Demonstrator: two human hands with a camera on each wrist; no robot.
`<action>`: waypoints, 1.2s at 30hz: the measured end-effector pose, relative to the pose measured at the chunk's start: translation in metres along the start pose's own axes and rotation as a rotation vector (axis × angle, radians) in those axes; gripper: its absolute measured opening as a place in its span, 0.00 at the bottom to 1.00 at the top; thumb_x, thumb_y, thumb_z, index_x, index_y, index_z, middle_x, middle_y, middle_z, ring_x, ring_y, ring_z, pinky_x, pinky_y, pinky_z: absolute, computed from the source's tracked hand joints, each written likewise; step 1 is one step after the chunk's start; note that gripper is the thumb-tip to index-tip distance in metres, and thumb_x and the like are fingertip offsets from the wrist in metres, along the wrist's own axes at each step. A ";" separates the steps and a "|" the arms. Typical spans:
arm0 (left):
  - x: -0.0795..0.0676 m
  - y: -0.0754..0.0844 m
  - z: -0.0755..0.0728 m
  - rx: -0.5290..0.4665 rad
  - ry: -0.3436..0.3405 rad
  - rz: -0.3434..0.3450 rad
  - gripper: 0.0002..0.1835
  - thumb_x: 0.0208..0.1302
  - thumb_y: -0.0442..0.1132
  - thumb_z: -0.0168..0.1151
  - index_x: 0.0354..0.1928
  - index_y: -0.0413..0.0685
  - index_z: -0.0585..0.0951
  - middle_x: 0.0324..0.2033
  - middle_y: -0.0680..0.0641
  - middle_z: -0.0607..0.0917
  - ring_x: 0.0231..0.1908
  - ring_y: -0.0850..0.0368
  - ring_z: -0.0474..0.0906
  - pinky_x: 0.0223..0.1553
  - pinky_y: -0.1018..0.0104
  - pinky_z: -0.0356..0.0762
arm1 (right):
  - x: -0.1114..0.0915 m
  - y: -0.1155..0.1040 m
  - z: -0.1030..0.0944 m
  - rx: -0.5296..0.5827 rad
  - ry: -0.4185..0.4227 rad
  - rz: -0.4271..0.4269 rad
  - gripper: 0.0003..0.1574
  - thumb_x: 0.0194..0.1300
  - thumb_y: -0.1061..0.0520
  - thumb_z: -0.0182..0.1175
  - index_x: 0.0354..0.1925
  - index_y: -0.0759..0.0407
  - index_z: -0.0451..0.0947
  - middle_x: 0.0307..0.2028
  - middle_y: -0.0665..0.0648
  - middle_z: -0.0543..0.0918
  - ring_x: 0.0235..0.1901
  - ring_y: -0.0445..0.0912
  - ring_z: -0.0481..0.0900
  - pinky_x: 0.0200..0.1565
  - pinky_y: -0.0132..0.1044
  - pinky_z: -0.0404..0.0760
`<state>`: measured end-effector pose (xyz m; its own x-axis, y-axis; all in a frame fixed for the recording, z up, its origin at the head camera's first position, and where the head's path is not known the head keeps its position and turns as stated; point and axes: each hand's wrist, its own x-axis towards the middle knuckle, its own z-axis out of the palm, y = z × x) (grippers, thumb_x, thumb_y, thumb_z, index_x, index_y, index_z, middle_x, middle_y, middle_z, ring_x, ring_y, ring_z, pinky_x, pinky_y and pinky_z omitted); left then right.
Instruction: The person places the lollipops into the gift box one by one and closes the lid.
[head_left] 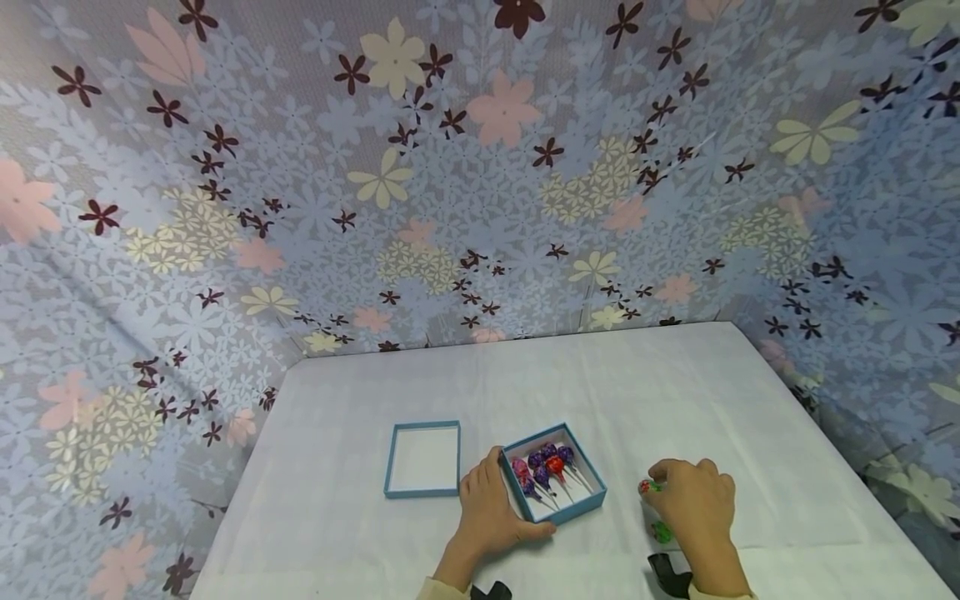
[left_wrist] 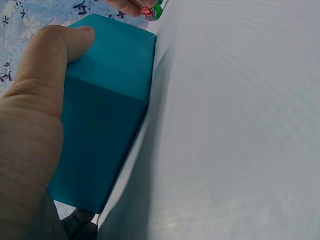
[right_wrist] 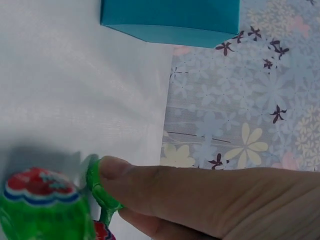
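Note:
My left hand [head_left: 487, 504] holds a blue open box [head_left: 577, 514], its fingers along the left side and its thumb against the near side. In the left wrist view the thumb presses the box's outer wall [left_wrist: 107, 140]. Inside lie several wrapped lollipops [head_left: 542, 476], purple, pink and red, with white sticks. To the right of the box, my right hand [head_left: 693, 500] pinches a green-wrapped lollipop [right_wrist: 100, 187] between thumb and finger, low over the table. Another green lollipop [right_wrist: 45, 207] with a red top shows close to the camera in the right wrist view.
A shallow blue-rimmed lid [head_left: 422, 496] with a white inside lies left of the box. A green lollipop [head_left: 662, 532] rests on the white-covered table [head_left: 337, 533] below the right hand. Flowered cloth [head_left: 450, 208] hangs behind and at the sides.

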<state>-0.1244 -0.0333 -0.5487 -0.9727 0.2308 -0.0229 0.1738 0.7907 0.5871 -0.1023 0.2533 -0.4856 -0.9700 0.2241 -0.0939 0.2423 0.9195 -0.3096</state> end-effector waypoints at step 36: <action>-0.001 0.001 -0.002 0.007 0.013 0.009 0.76 0.30 0.77 0.76 0.77 0.43 0.50 0.68 0.38 0.65 0.65 0.42 0.61 0.65 0.38 0.54 | -0.001 0.002 0.006 0.030 0.049 0.000 0.15 0.50 0.54 0.76 0.36 0.61 0.89 0.30 0.58 0.88 0.33 0.55 0.73 0.37 0.50 0.66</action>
<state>-0.1238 -0.0339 -0.5468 -0.9730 0.2308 -0.0070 0.1838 0.7922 0.5819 -0.1008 0.2532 -0.4922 -0.9696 0.2399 -0.0477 0.2417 0.9097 -0.3378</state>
